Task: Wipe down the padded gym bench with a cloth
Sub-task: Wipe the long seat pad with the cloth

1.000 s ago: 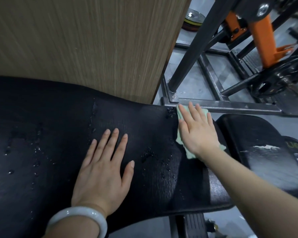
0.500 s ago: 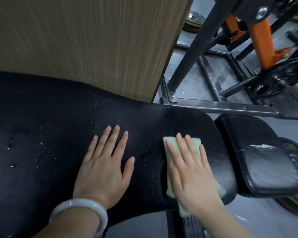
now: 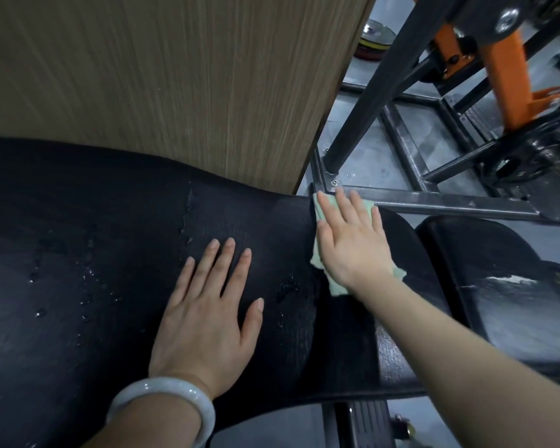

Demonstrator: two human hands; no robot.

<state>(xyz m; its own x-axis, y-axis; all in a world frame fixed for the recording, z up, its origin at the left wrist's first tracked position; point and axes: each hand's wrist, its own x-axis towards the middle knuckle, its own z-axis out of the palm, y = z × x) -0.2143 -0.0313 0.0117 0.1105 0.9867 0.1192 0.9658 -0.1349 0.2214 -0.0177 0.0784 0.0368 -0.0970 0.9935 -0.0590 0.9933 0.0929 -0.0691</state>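
The black padded bench (image 3: 78, 253) fills the left and middle of the view, with water droplets scattered on its left part. My left hand (image 3: 207, 312) lies flat on the pad, fingers straight and spread, a pale bangle on its wrist. My right hand (image 3: 353, 240) presses flat on a pale green cloth (image 3: 335, 286) at the pad's far right edge. The cloth shows around the fingertips and below the palm. A separate black seat pad (image 3: 505, 286) lies to the right, with a white smear on it.
A wood-grain panel (image 3: 175, 76) stands right behind the bench. To the right are a dark steel rack frame (image 3: 434, 202) on the grey floor, orange brackets (image 3: 511, 69) and a black weight plate (image 3: 530, 156). Another plate (image 3: 374, 37) lies on the floor farther back.
My right hand has slid the cloth from the near part of the pad up to its far edge. My left hand has stayed flat in place.
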